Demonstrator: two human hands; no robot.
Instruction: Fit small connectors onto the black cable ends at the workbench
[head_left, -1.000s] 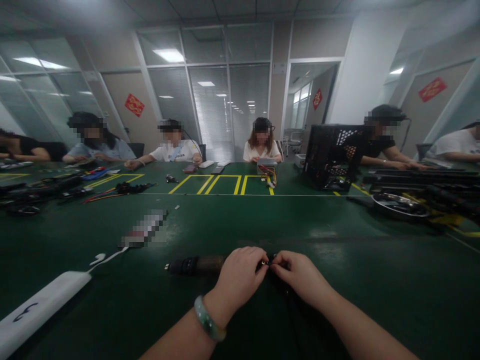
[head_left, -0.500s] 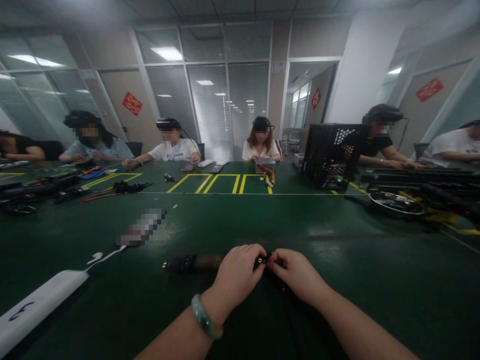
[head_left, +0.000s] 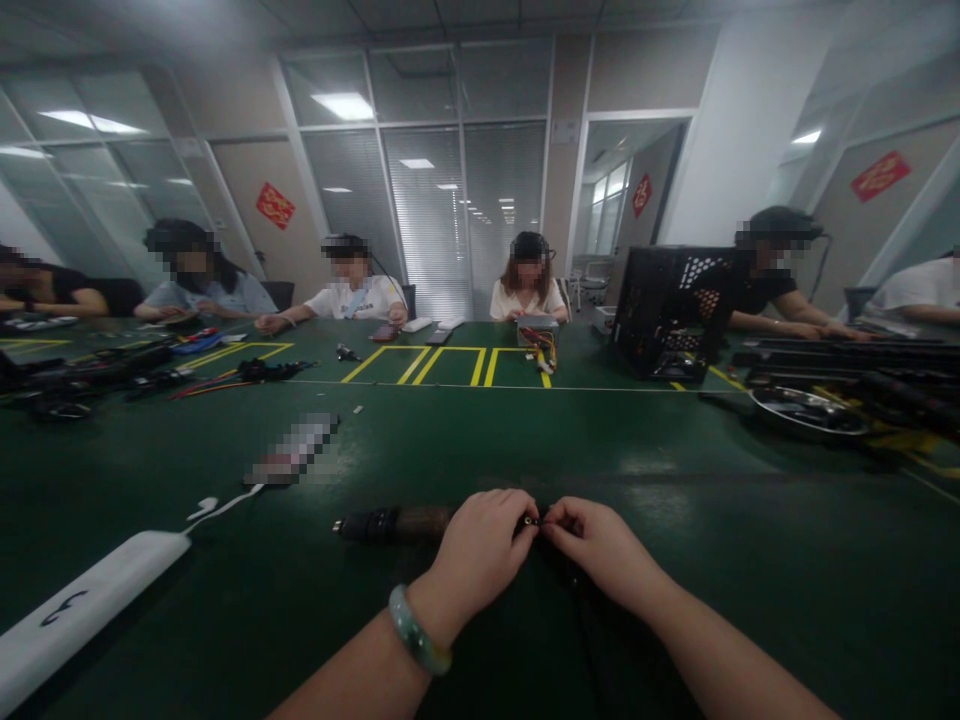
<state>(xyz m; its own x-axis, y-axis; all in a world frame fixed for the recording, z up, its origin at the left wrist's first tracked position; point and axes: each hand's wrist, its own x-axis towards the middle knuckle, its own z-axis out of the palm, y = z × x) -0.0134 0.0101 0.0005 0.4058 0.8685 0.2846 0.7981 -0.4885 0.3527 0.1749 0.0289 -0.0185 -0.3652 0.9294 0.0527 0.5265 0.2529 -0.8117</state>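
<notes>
A dark cylindrical electric screwdriver (head_left: 394, 525) lies lengthwise on the green table, its metal tip pointing left. My left hand (head_left: 487, 550) is closed around its right-hand end. Between the two hands a small bright metal fitting (head_left: 531, 521) shows at that end. My right hand (head_left: 604, 550) pinches something small and dark against the fitting, probably a plug, mostly covered by the fingers. A dark cord (head_left: 575, 582) runs from beneath the right hand toward me, hard to make out against the table.
A white power strip (head_left: 112, 590) lies at left, with a white cable leading to a blurred-out phone (head_left: 296, 450). Across the table are a black computer case (head_left: 667, 315), a metal dish (head_left: 810, 410), bundled wires (head_left: 262, 371) and several seated people.
The view has shifted slightly, so everything sits a little farther right. Both hands keep nearly the same grip at the screwdriver's end.
</notes>
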